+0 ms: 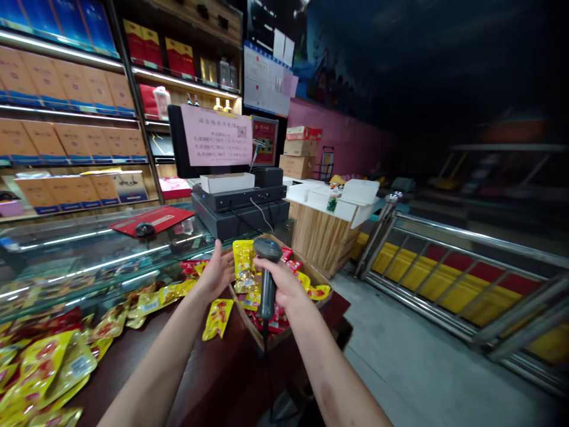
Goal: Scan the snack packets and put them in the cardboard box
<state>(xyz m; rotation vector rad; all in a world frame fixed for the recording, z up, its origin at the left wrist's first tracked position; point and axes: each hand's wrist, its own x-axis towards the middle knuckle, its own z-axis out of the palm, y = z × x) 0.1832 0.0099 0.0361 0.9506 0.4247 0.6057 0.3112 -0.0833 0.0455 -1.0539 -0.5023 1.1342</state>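
Note:
My right hand [288,283] is wrapped around the handle of a dark barcode scanner [267,293], held upright over a cardboard box [249,327]. From the scanner's lower end a cable hangs down. Red and yellow snack packets fill the box. At its left side my left hand [217,271] is open, thumb up and fingers stretched toward a yellow snack packet [243,258] that stands up in the box. Whether the fingertips touch that packet I cannot tell. Below my left hand, another yellow packet [217,319] lies flat on the dark red tabletop [200,379].
Many more packets [48,370] spread along the left, beside a glass display counter [89,258]. A black mouse [144,229] rests on a red mat [171,219]. Behind the box stand a cash drawer [240,219] and a monitor [180,142] bearing a pink notice. Metal railing [444,237] runs along the right.

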